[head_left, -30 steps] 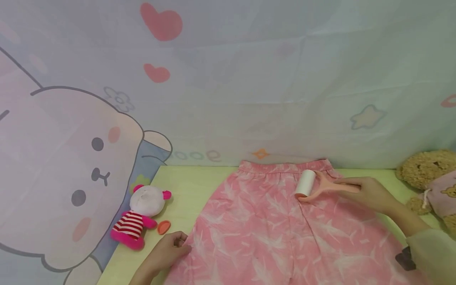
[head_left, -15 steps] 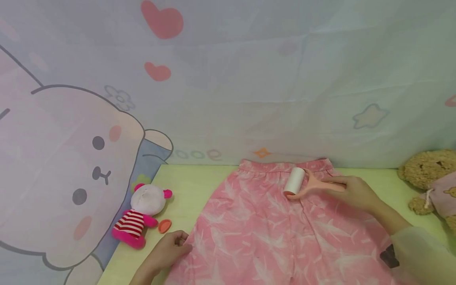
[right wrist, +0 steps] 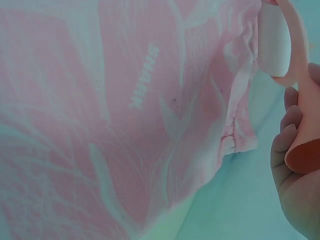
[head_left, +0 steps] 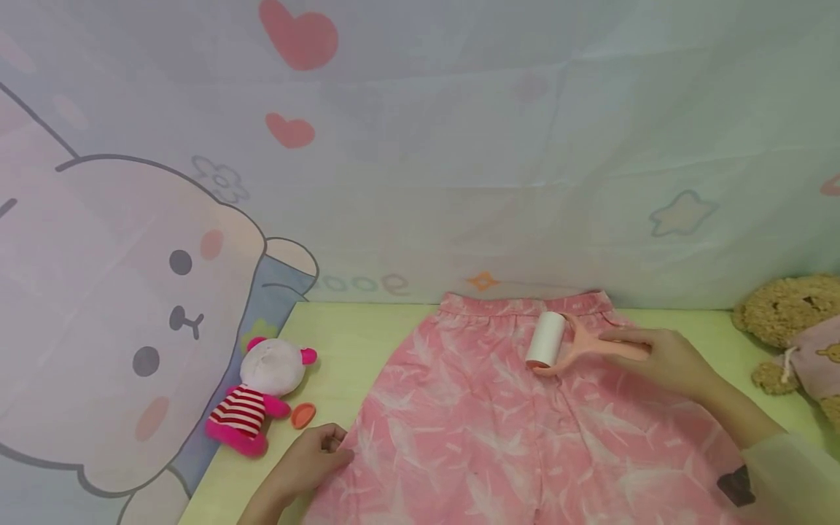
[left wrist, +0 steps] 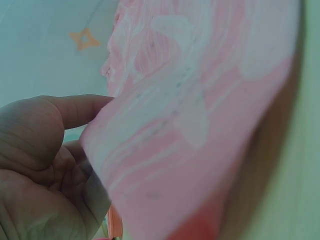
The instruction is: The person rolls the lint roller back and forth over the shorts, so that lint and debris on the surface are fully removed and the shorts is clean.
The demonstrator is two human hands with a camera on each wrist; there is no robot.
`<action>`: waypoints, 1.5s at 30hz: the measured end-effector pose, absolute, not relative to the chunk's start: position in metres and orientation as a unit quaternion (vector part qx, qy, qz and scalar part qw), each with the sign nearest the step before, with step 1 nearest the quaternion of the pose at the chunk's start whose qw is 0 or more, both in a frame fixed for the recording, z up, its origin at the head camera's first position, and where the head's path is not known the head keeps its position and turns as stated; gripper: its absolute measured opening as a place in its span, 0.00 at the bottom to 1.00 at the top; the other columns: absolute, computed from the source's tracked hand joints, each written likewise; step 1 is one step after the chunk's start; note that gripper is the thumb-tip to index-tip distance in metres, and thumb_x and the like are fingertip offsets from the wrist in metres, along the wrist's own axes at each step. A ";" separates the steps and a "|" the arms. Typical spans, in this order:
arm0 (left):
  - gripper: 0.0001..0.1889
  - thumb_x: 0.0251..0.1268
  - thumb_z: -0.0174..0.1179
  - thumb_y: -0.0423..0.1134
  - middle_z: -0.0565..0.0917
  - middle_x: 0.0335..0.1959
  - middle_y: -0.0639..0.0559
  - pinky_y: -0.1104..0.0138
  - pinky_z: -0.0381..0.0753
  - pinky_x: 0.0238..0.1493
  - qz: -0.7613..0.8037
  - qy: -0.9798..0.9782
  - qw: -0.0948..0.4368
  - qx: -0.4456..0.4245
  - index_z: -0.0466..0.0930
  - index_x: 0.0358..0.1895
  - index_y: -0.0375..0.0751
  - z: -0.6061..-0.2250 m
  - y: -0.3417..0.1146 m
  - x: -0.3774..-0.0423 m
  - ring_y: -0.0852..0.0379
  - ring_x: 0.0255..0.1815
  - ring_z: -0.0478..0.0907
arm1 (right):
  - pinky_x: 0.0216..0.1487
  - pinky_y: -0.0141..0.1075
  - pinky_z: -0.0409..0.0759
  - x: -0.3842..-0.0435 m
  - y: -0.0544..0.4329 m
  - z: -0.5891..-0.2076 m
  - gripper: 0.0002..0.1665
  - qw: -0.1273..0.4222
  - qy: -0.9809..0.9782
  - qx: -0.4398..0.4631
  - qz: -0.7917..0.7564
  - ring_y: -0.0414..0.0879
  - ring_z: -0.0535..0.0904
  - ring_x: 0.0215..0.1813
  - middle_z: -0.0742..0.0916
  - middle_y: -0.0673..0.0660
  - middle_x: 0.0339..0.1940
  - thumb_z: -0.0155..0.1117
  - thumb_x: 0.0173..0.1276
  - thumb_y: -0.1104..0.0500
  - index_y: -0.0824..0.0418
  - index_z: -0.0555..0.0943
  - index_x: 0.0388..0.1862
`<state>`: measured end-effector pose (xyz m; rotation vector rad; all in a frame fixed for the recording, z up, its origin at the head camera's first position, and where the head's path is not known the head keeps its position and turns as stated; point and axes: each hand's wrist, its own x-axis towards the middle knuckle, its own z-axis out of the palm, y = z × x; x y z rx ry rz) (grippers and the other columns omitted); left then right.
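Note:
Pink shorts (head_left: 459,408) with white leaf-like prints and an elastic waistband lie spread out, waistband toward the wall. My right hand (head_left: 669,361) grips the peach handle of a lint roller (head_left: 546,340), whose white roll sits on the fabric just below the waistband. In the right wrist view the fingers (right wrist: 290,120) curl round the handle, and the word SHARK shows on the cloth. My left hand (head_left: 311,459) pinches the left edge of the shorts between thumb and fingers; the left wrist view shows the cloth (left wrist: 165,135) lifted there.
A plush toy (head_left: 252,397) in a striped top lies at the left, with a small orange oval piece (head_left: 303,416) beside it. A brown teddy bear (head_left: 781,313) lies at the far right. Behind the pale yellow table (head_left: 354,343) hangs a printed cloth backdrop (head_left: 420,182).
My right hand has rolled the lint roller left across the shorts, then slightly back to the right and down. The left hand keeps its hold on the edge.

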<state>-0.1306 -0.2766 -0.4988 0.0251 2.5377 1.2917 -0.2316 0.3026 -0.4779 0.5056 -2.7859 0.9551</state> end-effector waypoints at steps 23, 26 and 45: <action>0.07 0.64 0.69 0.33 0.76 0.30 0.52 0.66 0.71 0.33 0.443 0.886 0.136 0.003 0.82 0.41 0.37 -0.500 -0.276 -0.130 0.54 0.34 0.72 | 0.43 0.32 0.82 -0.202 0.292 -0.495 0.17 0.021 -0.889 0.263 0.375 0.33 0.84 0.47 0.91 0.43 0.47 0.80 0.63 0.55 0.49 0.90 0.52; 0.07 0.63 0.69 0.33 0.76 0.29 0.52 0.67 0.71 0.33 0.448 0.883 0.138 0.003 0.82 0.41 0.37 -0.499 -0.276 -0.130 0.54 0.34 0.72 | 0.42 0.33 0.82 -0.202 0.292 -0.494 0.17 0.021 -0.892 0.263 0.367 0.33 0.84 0.45 0.91 0.42 0.46 0.80 0.63 0.53 0.48 0.90 0.51; 0.07 0.64 0.69 0.33 0.76 0.29 0.52 0.66 0.71 0.33 0.445 0.885 0.140 0.001 0.83 0.42 0.37 -0.498 -0.276 -0.130 0.54 0.34 0.72 | 0.40 0.34 0.82 -0.195 0.339 -0.488 0.19 0.038 -0.911 0.250 0.326 0.32 0.84 0.46 0.90 0.41 0.47 0.79 0.64 0.52 0.48 0.90 0.54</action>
